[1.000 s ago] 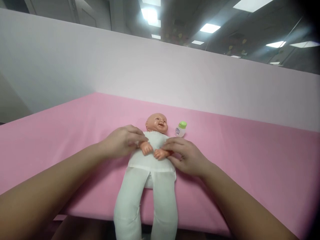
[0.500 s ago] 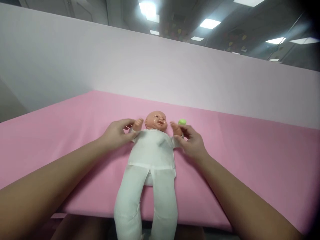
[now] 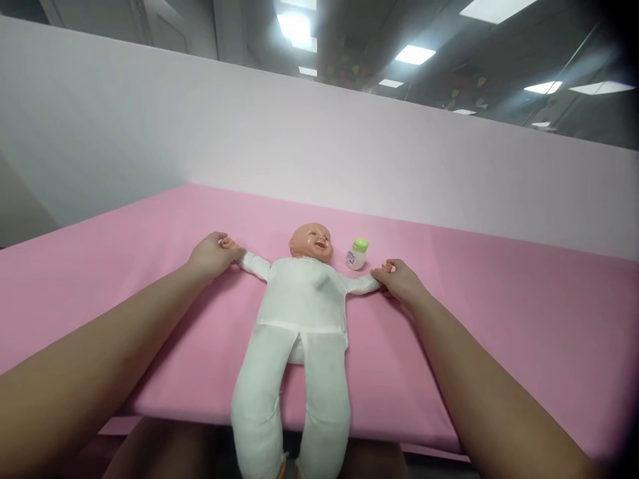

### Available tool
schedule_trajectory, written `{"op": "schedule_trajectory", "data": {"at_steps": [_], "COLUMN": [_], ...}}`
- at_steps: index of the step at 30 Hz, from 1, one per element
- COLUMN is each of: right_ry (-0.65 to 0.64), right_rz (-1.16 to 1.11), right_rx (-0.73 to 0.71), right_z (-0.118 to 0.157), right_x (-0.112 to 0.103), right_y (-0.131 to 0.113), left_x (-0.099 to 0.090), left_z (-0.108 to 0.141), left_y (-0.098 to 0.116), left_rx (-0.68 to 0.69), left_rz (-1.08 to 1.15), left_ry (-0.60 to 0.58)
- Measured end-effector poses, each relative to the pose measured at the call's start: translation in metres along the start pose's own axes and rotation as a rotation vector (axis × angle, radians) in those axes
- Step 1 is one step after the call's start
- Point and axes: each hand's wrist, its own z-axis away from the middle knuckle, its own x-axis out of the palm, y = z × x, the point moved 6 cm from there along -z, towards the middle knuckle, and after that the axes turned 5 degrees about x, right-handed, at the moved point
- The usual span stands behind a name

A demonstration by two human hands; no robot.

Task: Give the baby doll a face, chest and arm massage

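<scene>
A baby doll (image 3: 304, 299) in a white top and white trousers lies on its back, head away from me, arms stretched out to both sides. My left hand (image 3: 212, 256) is closed around the doll's hand (image 3: 229, 244) on the left. On the other side, my right hand (image 3: 402, 281) grips the doll's other hand (image 3: 387, 267) between thumb and fingers. The lower legs of the doll hang over the near edge of the pink surface. A small clear bottle (image 3: 356, 258) with a green cap stands between the doll's head and my right hand.
A pink-covered table (image 3: 164, 219) spreads under the doll. Behind it rises a white partition (image 3: 309, 140) that runs the full width. My legs (image 3: 164, 449) show below the table's near edge. Ceiling lights (image 3: 415, 54) shine beyond the partition.
Both my hands have moved outward, spreading the doll's arms from bent beside its head to stretched sideways. The bottle, mostly hidden before, now shows fully.
</scene>
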Motion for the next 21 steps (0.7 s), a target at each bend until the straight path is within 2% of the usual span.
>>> {"op": "schedule_trajectory", "data": {"at_steps": [2, 4, 7, 9, 10, 12, 14, 15, 17, 21], "right_ry": [0.012, 0.059, 0.099, 0.054, -0.006, -0.17, -0.343, -0.413, -0.505, -0.554], "right_rz": [-0.089, -0.15, -0.182, -0.132, -0.054, 0.109, 0.204, 0.225, 0.241, 0.258], "right_rx": [-0.003, -0.089, -0.346, -0.551, -0.641, -0.804, -0.925, -0.971, -1.03, -1.061], "right_z": [0.002, 0.008, 0.034, 0.06, 0.074, 0.101, 0.121, 0.129, 0.137, 0.141], "right_x": [0.003, 0.003, 0.006, 0.012, 0.019, 0.035, 0.049, 0.054, 0.059, 0.063], "right_y": [-0.004, -0.016, -0.044, -0.067, -0.077, -0.093, -0.102, -0.105, -0.107, -0.108], "left_x": [0.001, 0.001, 0.005, 0.011, 0.015, 0.031, 0.045, 0.049, 0.052, 0.061], "left_z": [0.003, 0.011, 0.036, 0.055, 0.064, 0.078, 0.088, 0.091, 0.092, 0.092], "left_y": [0.004, 0.015, 0.046, 0.069, 0.078, 0.092, 0.096, 0.095, 0.093, 0.086], "left_rx": [0.009, 0.074, 0.289, 0.438, 0.505, 0.629, 0.73, 0.775, 0.846, 0.895], "left_rz": [0.067, 0.063, 0.002, -0.015, -0.05, -0.151, -0.215, -0.222, -0.215, -0.285], "left_ry": [0.024, 0.074, 0.1, 0.064, 0.012, -0.215, -0.447, -0.525, -0.597, -0.681]}}
